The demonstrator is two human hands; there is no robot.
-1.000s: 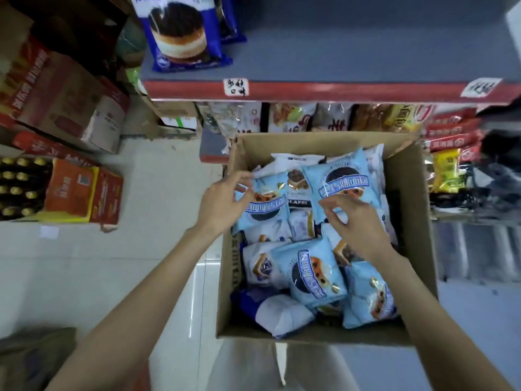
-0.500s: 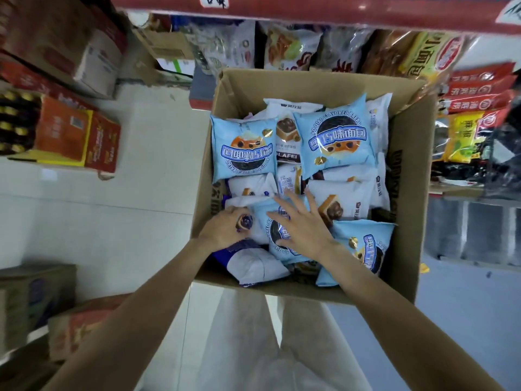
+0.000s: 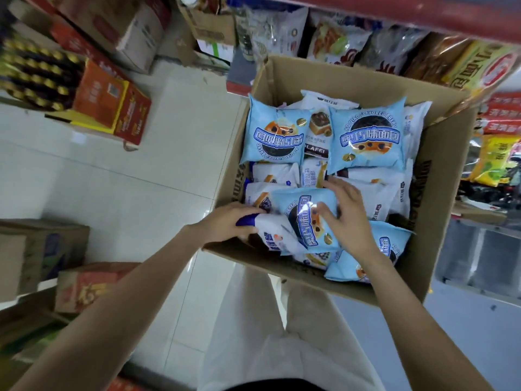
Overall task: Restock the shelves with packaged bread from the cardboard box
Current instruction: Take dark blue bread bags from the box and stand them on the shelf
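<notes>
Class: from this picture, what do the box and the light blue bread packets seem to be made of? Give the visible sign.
Box: brown corrugated cardboard, matte, with folded flaps. Light blue bread packets: thin glossy plastic film, probably; glare and crimped edges show.

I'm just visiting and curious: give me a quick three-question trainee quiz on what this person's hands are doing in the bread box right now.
1. True or false: the cardboard box is empty.
2. The left hand grips which package? A) white and dark-blue package B) yellow snack bag C) red carton
3. Fill in: the right hand rests on a light-____ bread package.

Key: 1. False, it holds many bread packages. 2. A. 3. blue.
</notes>
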